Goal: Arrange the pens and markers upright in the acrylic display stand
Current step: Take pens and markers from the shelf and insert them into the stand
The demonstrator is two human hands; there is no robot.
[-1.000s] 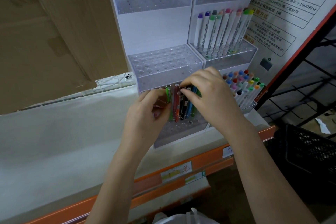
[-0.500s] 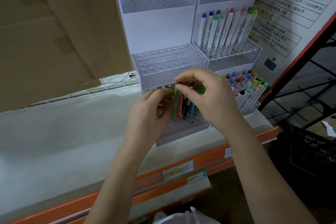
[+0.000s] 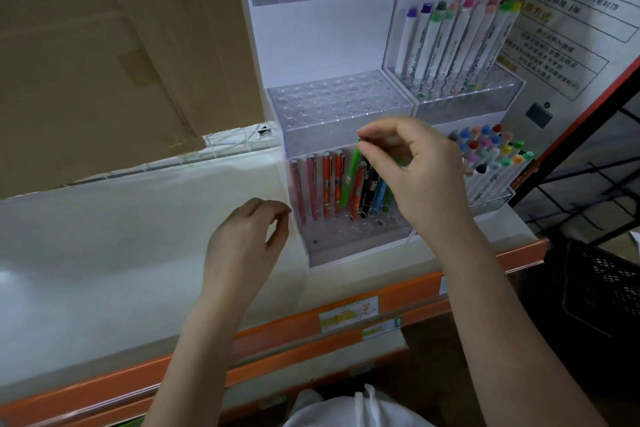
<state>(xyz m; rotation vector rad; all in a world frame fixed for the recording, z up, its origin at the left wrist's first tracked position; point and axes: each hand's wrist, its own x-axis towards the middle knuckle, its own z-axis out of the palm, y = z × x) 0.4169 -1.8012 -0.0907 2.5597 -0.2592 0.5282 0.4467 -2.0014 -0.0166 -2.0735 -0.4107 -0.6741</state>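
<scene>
Your left hand point(image 3: 246, 239) has let go, loosely curled at 9 o'clock of the stand point(image 3: 322, 104); your right hand point(image 3: 415, 170) pinches the green pen point(image 3: 351, 180), probably seating it

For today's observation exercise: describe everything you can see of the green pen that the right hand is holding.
The green pen is slim, bright green and plastic-looking, with a dark tip at its top. It leans slightly, its lower end among the pens in the bottom tier of the left acrylic stand. The right hand pinches its top.
</scene>
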